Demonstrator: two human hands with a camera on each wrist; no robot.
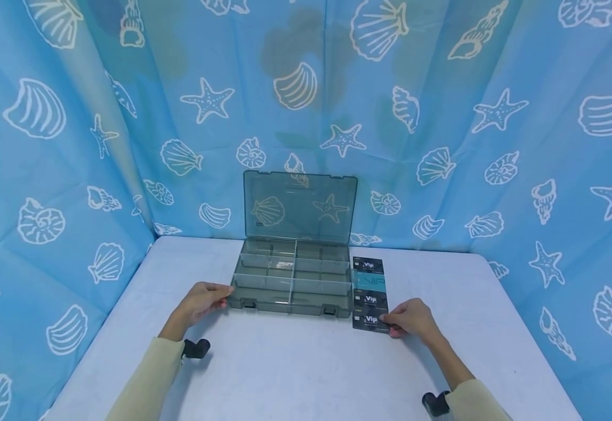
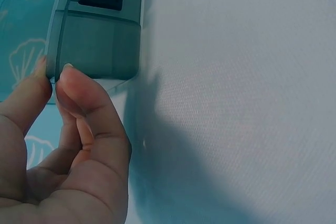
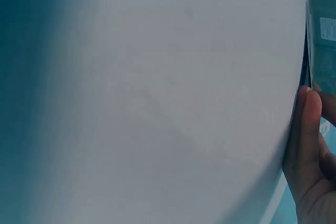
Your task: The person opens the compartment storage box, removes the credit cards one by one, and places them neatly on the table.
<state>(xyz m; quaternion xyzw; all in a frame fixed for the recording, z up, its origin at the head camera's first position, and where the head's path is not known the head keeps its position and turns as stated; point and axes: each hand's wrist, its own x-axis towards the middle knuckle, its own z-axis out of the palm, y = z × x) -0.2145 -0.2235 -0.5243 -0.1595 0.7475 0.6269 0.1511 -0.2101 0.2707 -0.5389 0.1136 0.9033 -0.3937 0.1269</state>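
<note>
A translucent grey-green compartment box stands on the white table with its see-through lid raised behind it. My left hand pinches the box's front left corner between thumb and fingertips; the left wrist view shows that corner close up. To the right of the box, a column of cards runs front to back: black Vip cards and a teal card among them. My right hand pinches the right edge of the nearest black Vip card. In the right wrist view, fingers appear at the right edge.
Dividers split the box into several compartments, and a small white label shows inside. White cloth covers the table. A blue curtain with shell prints hangs behind and along both sides. Black wrist devices sit by the sleeves.
</note>
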